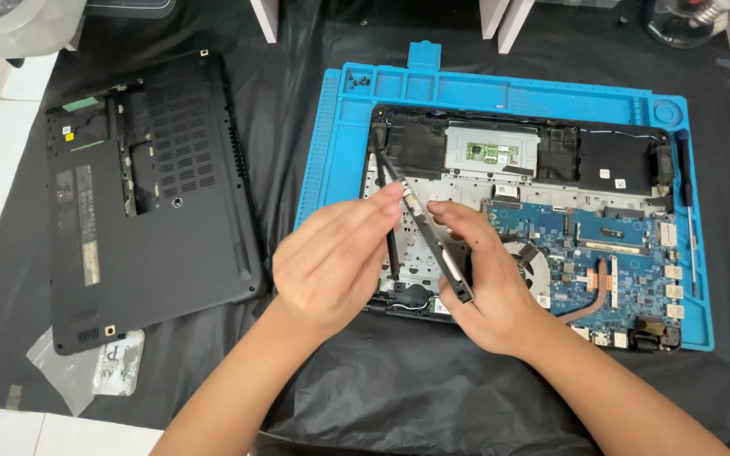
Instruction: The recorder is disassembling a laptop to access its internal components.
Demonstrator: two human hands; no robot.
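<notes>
Hands meet over the opened laptop (551, 245), which lies with its insides up on a blue repair mat (331, 143). Between them they hold 1 long, thin dark bracket (420, 224), tilted so that it runs from the upper left of the chassis down toward the lower right. The left hand (327, 270) pinches it near the middle, fingertips closed on its flat side beside a small pale tab. The right hand (487, 291) is closed around the lower end, thumb on top and fingers curled beneath.

The bracket looks light and rigid, probably thin stamped metal, so it should keep its shape but could bend if levered hard at 1 end. Its edges seem narrow and smooth, likely slippery to bare fingers; gripping the flat faces near both ends, as now, appears the steadiest hold. Whether its far tip is free of the chassis I cannot tell.

Just beneath sits the blue circuit board (601, 245) with its fan and copper pipe, which seem fragile. Well apart on the left, the removed bottom cover (149, 194) rests on black cloth, and a screwdriver (686, 194) lies along the mat's right edge.
</notes>
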